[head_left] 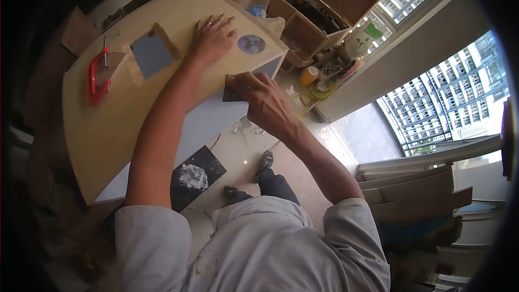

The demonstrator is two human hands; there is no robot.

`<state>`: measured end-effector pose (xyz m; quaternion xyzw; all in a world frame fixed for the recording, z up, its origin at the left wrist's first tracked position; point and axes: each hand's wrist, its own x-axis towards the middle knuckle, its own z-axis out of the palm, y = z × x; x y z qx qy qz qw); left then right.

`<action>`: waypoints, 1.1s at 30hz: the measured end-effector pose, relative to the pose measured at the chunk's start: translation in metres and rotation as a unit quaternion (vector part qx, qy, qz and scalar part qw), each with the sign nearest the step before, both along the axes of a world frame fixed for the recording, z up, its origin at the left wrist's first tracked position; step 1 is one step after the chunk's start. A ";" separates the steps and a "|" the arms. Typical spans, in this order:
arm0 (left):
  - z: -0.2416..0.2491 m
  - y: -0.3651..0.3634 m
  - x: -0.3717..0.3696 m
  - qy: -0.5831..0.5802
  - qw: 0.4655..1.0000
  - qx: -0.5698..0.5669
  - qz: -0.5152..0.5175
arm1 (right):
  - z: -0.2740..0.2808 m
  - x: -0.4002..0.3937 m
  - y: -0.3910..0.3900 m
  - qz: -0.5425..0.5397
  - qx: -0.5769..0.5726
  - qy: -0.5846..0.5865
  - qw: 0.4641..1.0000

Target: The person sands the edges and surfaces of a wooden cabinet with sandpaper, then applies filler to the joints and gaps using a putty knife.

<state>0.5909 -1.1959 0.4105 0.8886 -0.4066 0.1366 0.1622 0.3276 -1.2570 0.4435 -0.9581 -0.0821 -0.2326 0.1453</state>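
Observation:
My left hand lies flat with fingers spread on a pale wooden panel. Between the thumb and curled fingers of my right hand is a dark flat piece, held against the grey face along the panel's near edge. Whether it is a scraper or a sanding pad I cannot make out. A grey square sheet rests on the panel left of my left hand, over a brown patch. To the right of that hand is a round purplish disc.
A red clamp lies on the panel's left part. Below the near edge sits a black sheet bearing a white paste-like smear. An open wooden toolbox stands beyond, with a yellow cup nearby. Brown boards are stacked at right.

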 end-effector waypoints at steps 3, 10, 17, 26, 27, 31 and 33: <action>0.004 0.001 0.008 0.001 1.000 0.020 -0.009 | -0.016 -0.027 -0.043 0.040 0.085 0.001 0.996; 0.018 0.013 -0.026 0.017 0.996 0.088 -0.031 | -0.209 -0.173 -0.122 -0.294 0.233 0.133 0.917; 0.023 -0.006 -0.101 0.030 0.993 0.079 -0.084 | -0.443 -0.394 -0.140 -0.500 0.297 0.302 0.755; 0.052 -0.071 -0.175 -0.002 0.964 0.116 -0.240 | -0.586 -0.436 -0.205 -0.494 0.427 0.296 0.697; 0.056 -0.068 -0.159 -0.007 0.973 0.108 -0.206 | -0.576 -0.416 -0.211 -0.501 0.419 0.285 0.702; 0.044 -0.052 -0.111 0.051 0.995 0.078 -0.039 | -0.511 -0.349 -0.246 -0.485 0.481 0.282 0.674; 0.033 -0.043 -0.106 0.074 0.994 0.073 -0.022 | -0.506 -0.330 -0.254 -0.463 0.489 0.281 0.684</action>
